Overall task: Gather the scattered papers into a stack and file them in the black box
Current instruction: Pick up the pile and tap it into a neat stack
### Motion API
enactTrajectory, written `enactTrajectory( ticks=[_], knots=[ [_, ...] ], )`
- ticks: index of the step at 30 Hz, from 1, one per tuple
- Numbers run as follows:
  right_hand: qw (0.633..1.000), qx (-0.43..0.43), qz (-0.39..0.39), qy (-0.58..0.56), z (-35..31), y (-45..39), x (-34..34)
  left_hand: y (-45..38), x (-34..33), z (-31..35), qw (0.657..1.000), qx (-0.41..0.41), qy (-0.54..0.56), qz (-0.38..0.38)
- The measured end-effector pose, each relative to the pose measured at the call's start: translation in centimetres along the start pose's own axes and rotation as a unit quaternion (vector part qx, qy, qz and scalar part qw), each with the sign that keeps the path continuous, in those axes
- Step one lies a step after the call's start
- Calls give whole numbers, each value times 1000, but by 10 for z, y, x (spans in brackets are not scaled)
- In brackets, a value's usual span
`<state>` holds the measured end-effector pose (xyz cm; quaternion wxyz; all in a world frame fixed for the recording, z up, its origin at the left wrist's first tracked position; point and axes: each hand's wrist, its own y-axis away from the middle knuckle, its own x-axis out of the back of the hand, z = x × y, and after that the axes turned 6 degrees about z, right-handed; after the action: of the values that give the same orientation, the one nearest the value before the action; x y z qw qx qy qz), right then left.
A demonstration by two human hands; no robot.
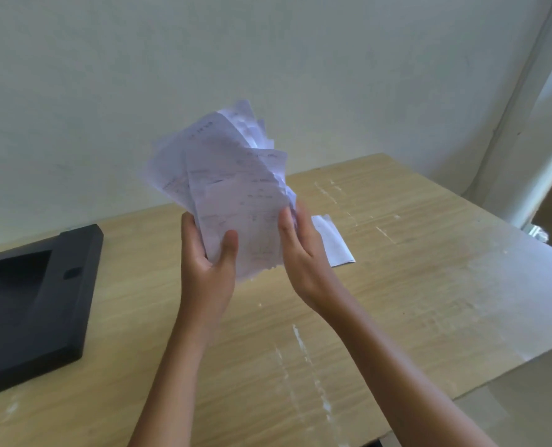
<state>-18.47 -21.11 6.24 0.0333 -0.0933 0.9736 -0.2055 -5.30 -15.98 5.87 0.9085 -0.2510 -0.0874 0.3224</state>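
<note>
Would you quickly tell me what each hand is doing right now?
Left hand: grips the bundle of papers at its lower edge, thumb in front.
Right hand: holds the bundle's right edge, fingers behind it.

A plain office corner — wooden desk, black box, bare wall.
</note>
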Motion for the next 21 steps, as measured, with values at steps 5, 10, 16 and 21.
enactTrajectory(
  ticks=[5,10,16,21],
  knots=[
    [998,-30,-27,38,28,-12,-34,-18,16,-28,999,19,-45,12],
    [995,-43,-25,80,63,-11,-45,-10,22,-53,997,64,-42,29],
    [995,-54,-21,83,80,-8,-43,-12,28,-66,992,116,-30,38],
    [992,27,31,118,44,-20,-36,-12,27,-57,992,121,-3,26]
  ],
)
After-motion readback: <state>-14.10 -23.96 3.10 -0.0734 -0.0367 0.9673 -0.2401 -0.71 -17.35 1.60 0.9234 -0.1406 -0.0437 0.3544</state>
